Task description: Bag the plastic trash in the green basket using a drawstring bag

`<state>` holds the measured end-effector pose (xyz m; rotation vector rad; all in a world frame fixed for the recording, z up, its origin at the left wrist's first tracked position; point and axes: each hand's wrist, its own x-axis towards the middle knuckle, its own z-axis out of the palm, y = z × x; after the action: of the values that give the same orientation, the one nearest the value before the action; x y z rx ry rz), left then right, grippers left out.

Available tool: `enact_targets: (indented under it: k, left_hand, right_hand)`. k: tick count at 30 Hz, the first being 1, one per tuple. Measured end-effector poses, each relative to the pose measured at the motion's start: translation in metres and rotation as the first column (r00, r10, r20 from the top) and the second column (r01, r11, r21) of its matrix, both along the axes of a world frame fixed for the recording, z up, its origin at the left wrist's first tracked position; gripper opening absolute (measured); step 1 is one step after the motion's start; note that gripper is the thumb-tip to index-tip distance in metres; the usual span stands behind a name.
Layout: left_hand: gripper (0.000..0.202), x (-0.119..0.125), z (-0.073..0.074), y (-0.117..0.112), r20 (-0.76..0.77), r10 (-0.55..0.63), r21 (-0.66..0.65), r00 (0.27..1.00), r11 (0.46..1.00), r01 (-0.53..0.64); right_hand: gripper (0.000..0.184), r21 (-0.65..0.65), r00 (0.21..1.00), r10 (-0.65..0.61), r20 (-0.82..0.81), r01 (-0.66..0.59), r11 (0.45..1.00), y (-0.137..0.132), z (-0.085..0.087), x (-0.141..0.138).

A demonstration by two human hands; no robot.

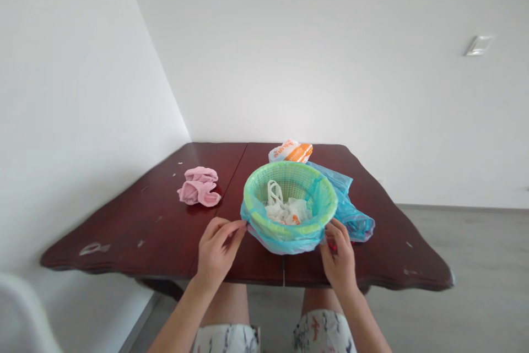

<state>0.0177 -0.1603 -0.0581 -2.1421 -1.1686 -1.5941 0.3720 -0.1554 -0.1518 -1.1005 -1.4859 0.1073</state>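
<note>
A round green plastic basket point(297, 182) stands on the dark red wooden table point(136, 237), near its front edge. A light blue plastic bag point(281, 240) is stretched over the basket's lower part, and more of it spreads out to the right point(351, 210). Inside lies a crumpled white plastic bag point(285, 211) with orange print. My left hand point(217, 248) pinches the blue plastic at the basket's front left. My right hand point(339, 256) holds the same plastic at the front right.
A crumpled pink cloth point(198, 186) lies left of the basket. Behind it sits an orange-and-white packet point(291, 150). White walls close off the far and left table sides. A white chair back point(20, 314) shows at lower left, and my knees are under the table.
</note>
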Motion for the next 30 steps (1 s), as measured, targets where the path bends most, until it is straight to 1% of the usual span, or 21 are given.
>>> enact_targets:
  k: [3,5,7,9,10,11,13,15,18,20,21,23,26,28,30]
  left_hand:
    - [0.016,0.013,-0.002,0.001,0.144,-0.010,-0.001,0.990,1.000,0.010]
    - [0.011,0.015,-0.004,0.004,0.227,-0.064,-0.006,0.972,0.998,0.067]
    - [0.009,0.015,-0.006,0.009,0.316,-0.174,-0.039,0.932,0.980,0.196]
    - [0.011,0.018,-0.005,0.014,0.392,-0.281,-0.079,0.876,0.939,0.336]
    - [0.011,0.020,-0.003,0.016,0.418,-0.312,-0.088,0.853,0.921,0.380]
    - [0.011,0.022,0.000,0.019,0.436,-0.325,-0.087,0.839,0.913,0.399]
    - [0.011,0.025,0.008,0.023,0.442,-0.317,-0.067,0.839,0.921,0.383]
    - [0.015,0.026,0.020,0.023,0.373,-0.319,-0.056,0.871,0.930,0.365]
    - [0.020,0.026,0.038,0.014,0.174,-0.347,-0.103,0.922,0.924,0.367]
    - [0.017,0.029,0.048,0.006,0.118,-0.343,-0.147,0.932,0.922,0.358]
    - [0.018,0.031,0.053,0.001,0.124,-0.328,-0.162,0.937,0.924,0.345]
    - [0.026,0.037,0.059,-0.006,0.150,-0.282,-0.190,0.948,0.932,0.308]
    - [0.035,0.046,0.065,-0.014,0.122,-0.194,-0.252,0.973,0.943,0.220]
    - [0.034,0.053,0.067,-0.017,0.077,-0.139,-0.281,0.987,0.947,0.156]
    - [0.028,0.062,0.069,-0.022,0.031,-0.063,-0.269,0.998,0.961,0.069]
  right_hand:
    - [0.025,0.068,0.999,0.002,-0.035,0.001,0.998,0.011,0.011,0.013]
    - [0.021,0.085,0.996,-0.007,-0.091,0.015,0.996,0.013,0.023,0.022]
    - [0.017,0.118,0.992,-0.027,-0.127,0.043,0.992,0.011,0.038,0.029]
    - [0.015,0.172,0.993,-0.034,-0.114,0.053,0.984,0.010,0.057,0.030]
    - [0.016,0.197,0.994,-0.032,-0.103,0.052,0.979,0.010,0.067,0.029]
    - [0.017,0.220,0.995,-0.029,-0.096,0.050,0.974,0.011,0.076,0.027]
    - [0.020,0.257,0.994,-0.032,-0.107,0.058,0.965,0.012,0.092,0.021]
    - [0.021,0.283,0.991,-0.034,-0.126,0.069,0.957,0.014,0.101,0.015]
    - [0.022,0.282,0.994,-0.039,-0.103,0.067,0.957,0.013,0.100,0.012]
    - [0.024,0.266,0.998,-0.042,-0.050,0.054,0.963,0.010,0.095,0.013]
    - [0.025,0.263,0.999,-0.041,-0.021,0.045,0.964,0.007,0.092,0.014]
    - [0.027,0.249,0.999,-0.027,0.024,0.020,0.968,0.002,0.091,0.017]
    - [0.032,0.197,0.998,0.017,0.053,-0.027,0.980,-0.004,0.098,0.023]
    - [0.034,0.156,0.996,0.048,0.081,-0.061,0.986,-0.006,0.105,0.027]
    - [0.034,0.120,0.986,0.083,0.142,-0.101,0.988,-0.006,0.111,0.030]
